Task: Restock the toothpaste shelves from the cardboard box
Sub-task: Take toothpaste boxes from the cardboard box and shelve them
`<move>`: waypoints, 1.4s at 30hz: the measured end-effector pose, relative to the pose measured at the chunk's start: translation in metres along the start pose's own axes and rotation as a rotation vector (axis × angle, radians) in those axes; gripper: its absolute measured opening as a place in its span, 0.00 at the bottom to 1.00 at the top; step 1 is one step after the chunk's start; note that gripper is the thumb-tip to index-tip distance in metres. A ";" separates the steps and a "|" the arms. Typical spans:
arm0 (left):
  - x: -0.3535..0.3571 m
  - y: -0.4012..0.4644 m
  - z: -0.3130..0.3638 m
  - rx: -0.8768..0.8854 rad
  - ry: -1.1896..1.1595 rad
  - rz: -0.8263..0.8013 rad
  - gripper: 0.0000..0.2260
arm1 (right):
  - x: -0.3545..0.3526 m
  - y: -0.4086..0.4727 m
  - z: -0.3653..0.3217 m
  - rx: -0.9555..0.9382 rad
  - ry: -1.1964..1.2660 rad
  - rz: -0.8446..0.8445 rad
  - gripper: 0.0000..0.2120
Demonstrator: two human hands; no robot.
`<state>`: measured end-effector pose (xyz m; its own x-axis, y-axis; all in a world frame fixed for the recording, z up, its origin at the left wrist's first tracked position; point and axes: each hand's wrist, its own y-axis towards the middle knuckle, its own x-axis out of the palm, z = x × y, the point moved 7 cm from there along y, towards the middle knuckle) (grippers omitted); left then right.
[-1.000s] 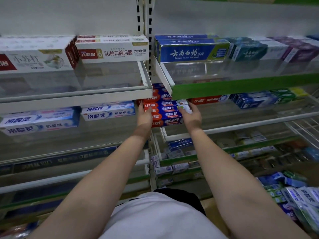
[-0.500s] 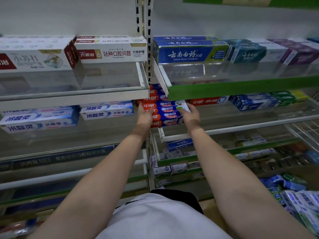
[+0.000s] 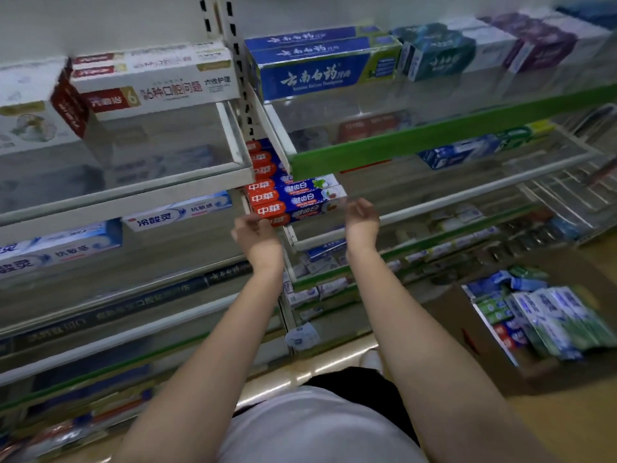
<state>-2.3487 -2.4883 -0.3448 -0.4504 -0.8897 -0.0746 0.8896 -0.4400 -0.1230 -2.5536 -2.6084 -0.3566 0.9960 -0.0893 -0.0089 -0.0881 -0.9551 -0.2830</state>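
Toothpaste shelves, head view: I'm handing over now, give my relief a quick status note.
Left hand: fingers loosely curled, holding nothing, just in front of the red-and-blue toothpaste stack.
Right hand: same, empty, at the stack's right end.
Stack sits on the middle shelf at its left end; the rest of that shelf's front looks bare.
Cardboard box on the floor to the right, with many cartons inside.
Done: this stack placed. Left: fetch more from the box and fill the gaps.
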 end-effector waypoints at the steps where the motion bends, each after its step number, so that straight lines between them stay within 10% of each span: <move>1: 0.001 -0.007 0.002 0.067 0.028 -0.002 0.05 | -0.007 -0.003 0.005 0.032 0.075 0.021 0.11; 16: 0.163 -0.145 -0.035 -0.114 0.207 -0.584 0.09 | -0.142 0.022 0.032 0.133 0.162 0.015 0.04; 42: 0.420 -0.397 -0.150 -0.156 0.690 -1.137 0.08 | -0.488 0.088 0.192 0.635 0.399 0.576 0.04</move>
<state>-2.9026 -2.6694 -0.4754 -0.9169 0.2223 -0.3315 0.0004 -0.8300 -0.5578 -3.0439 -2.5946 -0.5613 0.7122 -0.7019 -0.0149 -0.4224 -0.4115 -0.8076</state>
